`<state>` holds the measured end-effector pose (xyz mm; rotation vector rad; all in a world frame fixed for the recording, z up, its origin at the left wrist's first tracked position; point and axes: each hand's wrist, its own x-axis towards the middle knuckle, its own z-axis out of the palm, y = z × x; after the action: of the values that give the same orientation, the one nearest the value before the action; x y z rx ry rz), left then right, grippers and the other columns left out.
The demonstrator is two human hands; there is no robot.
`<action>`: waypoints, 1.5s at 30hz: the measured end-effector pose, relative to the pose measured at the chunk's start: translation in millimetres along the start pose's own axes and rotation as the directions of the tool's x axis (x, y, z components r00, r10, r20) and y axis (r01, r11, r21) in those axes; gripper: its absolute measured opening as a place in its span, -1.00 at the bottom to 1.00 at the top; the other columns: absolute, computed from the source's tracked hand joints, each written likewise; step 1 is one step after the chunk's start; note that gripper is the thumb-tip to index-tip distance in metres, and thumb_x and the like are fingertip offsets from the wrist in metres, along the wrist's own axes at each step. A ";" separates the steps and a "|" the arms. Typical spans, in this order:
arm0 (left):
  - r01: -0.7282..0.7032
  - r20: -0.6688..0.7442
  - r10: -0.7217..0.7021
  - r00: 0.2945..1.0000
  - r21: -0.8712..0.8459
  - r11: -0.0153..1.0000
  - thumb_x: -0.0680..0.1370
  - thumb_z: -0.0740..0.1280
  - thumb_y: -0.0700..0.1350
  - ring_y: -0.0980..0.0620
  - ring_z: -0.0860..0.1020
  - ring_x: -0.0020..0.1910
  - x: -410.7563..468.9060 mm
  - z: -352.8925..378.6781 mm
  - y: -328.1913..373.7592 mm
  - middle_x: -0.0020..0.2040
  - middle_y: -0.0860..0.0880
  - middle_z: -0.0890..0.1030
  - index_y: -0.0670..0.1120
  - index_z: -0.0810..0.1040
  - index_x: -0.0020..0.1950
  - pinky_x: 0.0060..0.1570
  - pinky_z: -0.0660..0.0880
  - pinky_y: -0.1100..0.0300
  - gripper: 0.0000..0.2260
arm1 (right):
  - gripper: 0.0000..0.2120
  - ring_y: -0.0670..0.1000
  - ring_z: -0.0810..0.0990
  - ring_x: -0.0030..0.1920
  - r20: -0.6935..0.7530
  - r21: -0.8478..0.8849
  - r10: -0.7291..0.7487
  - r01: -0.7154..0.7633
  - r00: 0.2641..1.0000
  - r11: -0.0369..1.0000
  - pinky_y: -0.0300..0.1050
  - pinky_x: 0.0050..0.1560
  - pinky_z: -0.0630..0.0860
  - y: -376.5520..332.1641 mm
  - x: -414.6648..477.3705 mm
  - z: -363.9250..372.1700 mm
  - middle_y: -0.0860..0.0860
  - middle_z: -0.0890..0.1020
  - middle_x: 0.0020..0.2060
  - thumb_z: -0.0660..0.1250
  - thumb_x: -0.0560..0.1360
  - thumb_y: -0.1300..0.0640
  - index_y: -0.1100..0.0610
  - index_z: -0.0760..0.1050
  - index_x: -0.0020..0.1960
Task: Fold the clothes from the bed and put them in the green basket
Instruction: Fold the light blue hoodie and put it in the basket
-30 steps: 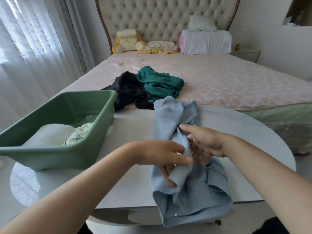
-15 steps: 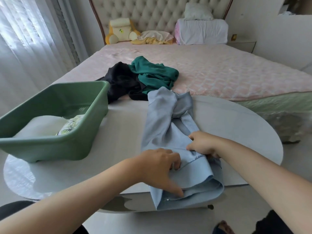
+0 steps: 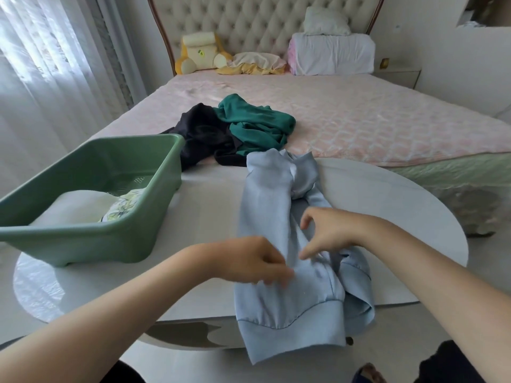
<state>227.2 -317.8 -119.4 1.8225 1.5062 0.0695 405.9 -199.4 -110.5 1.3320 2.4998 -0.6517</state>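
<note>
A light blue garment [image 3: 279,217] lies lengthwise on the white round table [image 3: 387,200], its hem hanging over the near edge. My left hand [image 3: 249,261] pinches a fold in its middle; the fingertips are blurred. My right hand [image 3: 329,233] hovers just over the cloth to the right, thumb and fingers loosely curved apart with nothing between them. The green basket [image 3: 163,189] stands on the table's left side with a white folded piece [image 3: 74,205] and a floral cloth [image 3: 124,208] inside. A black garment [image 3: 201,139] and a dark green garment [image 3: 254,125] lie crumpled on the bed [image 3: 373,125].
Pillows [image 3: 331,53] and a yellow plush toy [image 3: 199,53] sit at the tufted headboard. White curtains [image 3: 41,78] hang at the left. A nightstand [image 3: 401,76] stands at the far right.
My right hand has let go of the blue garment and lifted off it. My left hand has shifted slightly up and right along the cloth. More of the hem now hangs over the table edge.
</note>
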 end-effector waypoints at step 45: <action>0.288 -0.646 0.021 0.763 0.369 0.884 0.63 0.12 0.10 -0.10 0.36 0.36 220.0 -118.4 -78.8 0.38 -0.04 0.42 0.02 0.49 0.34 0.29 0.29 -0.03 -0.65 | -0.59 0.11 0.27 0.50 -0.627 0.091 0.102 -0.057 0.772 0.994 0.12 0.42 0.26 64.1 177.2 -13.5 0.07 0.34 0.50 0.02 0.69 0.04 0.10 0.35 0.48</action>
<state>172.0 -66.7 -169.8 2.1696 2.2915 0.3215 360.2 -33.1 -187.6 1.9350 2.9104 -0.2879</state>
